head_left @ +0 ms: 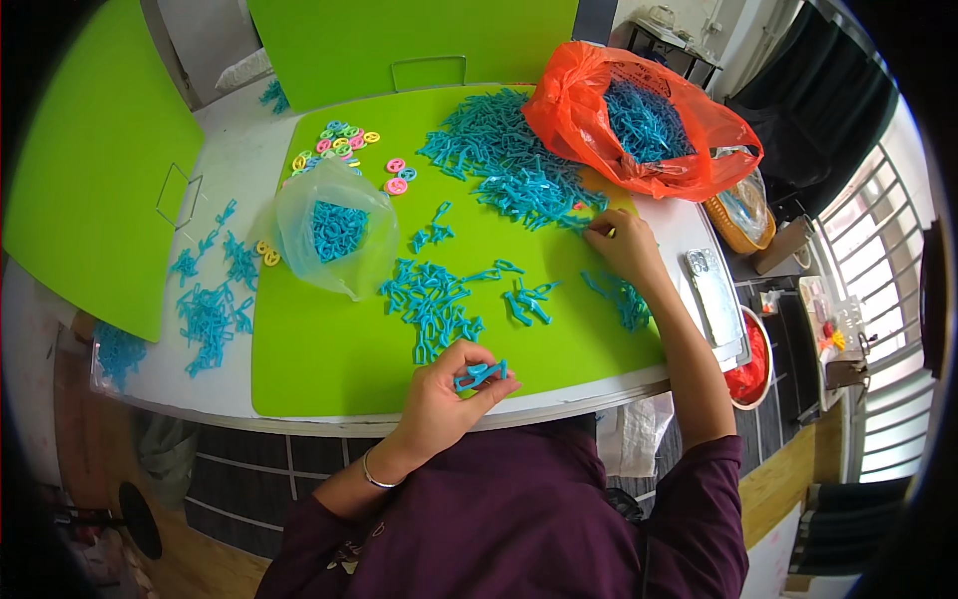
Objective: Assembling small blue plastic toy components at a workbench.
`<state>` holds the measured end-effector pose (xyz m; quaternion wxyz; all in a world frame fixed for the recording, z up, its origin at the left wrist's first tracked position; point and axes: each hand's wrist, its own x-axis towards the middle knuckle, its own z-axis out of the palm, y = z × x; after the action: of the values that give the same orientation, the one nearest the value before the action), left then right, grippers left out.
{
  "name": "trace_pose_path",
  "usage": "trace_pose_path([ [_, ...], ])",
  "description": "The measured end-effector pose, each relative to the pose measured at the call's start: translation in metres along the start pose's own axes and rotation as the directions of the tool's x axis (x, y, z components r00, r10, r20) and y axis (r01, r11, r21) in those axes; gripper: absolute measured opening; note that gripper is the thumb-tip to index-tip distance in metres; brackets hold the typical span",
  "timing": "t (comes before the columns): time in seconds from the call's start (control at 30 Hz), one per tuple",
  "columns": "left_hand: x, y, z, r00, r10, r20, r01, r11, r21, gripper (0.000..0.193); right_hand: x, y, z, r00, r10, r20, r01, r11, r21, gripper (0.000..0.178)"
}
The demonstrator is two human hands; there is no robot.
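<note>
Near the front edge of the green board (329,389), my left hand (444,394) is closed around a small blue plastic piece (481,375), which sticks out between thumb and fingers. Farther right, my right hand (627,246) has its fingers pinched together at the lower right edge of a large pile of blue plastic pieces (499,145). What lies between those fingertips is hidden. Just beyond my left hand is a smaller heap of blue pieces (427,304), with a few loose pieces (529,301) beside it. Another small cluster (629,302) sits beside my right forearm.
A red plastic bag (569,100) full of blue pieces stands at the back right. A clear bag (369,250) holding blue parts is left of centre, near colourful rings (344,140). A phone (711,295) lies at the right edge. Green panels (90,170) rise at left and back.
</note>
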<state>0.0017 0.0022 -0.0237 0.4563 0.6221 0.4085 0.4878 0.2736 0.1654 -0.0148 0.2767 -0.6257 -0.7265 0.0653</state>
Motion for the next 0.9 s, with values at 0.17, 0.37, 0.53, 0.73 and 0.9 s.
trace_pose_path([
  [0.17, 0.001, -0.001, -0.007, 0.982, -0.185, 0.037, 0.186, 0.913, -0.364, 0.019, -0.011, -0.021, -0.015, 0.995, -0.076, 0.059, 0.07, 0.993, 0.1, 0.023],
  [0.37, -0.001, -0.011, -0.014, 0.952, -0.283, 0.119, 0.301, 0.782, -0.545, 0.018, -0.055, -0.079, -0.028, 0.916, -0.018, 0.4, -0.322, 0.561, 0.762, 0.014],
  [0.53, 0.0, -0.008, -0.011, 0.965, -0.247, 0.09, 0.259, 0.836, -0.483, 0.016, -0.096, -0.102, -0.012, 0.733, -0.146, 0.665, -0.674, -0.016, 0.739, 0.013],
  [0.73, 0.002, 0.0, -0.013, 0.944, -0.313, 0.108, 0.33, 0.863, -0.384, 0.011, -0.103, -0.107, -0.003, 0.708, -0.173, 0.685, -0.689, 0.044, 0.723, 0.014],
  [0.9, 0.002, -0.001, -0.014, 0.935, -0.338, 0.109, 0.355, 0.874, -0.333, 0.011, -0.105, -0.106, -0.003, 0.695, -0.171, 0.698, -0.695, 0.09, 0.714, 0.013],
])
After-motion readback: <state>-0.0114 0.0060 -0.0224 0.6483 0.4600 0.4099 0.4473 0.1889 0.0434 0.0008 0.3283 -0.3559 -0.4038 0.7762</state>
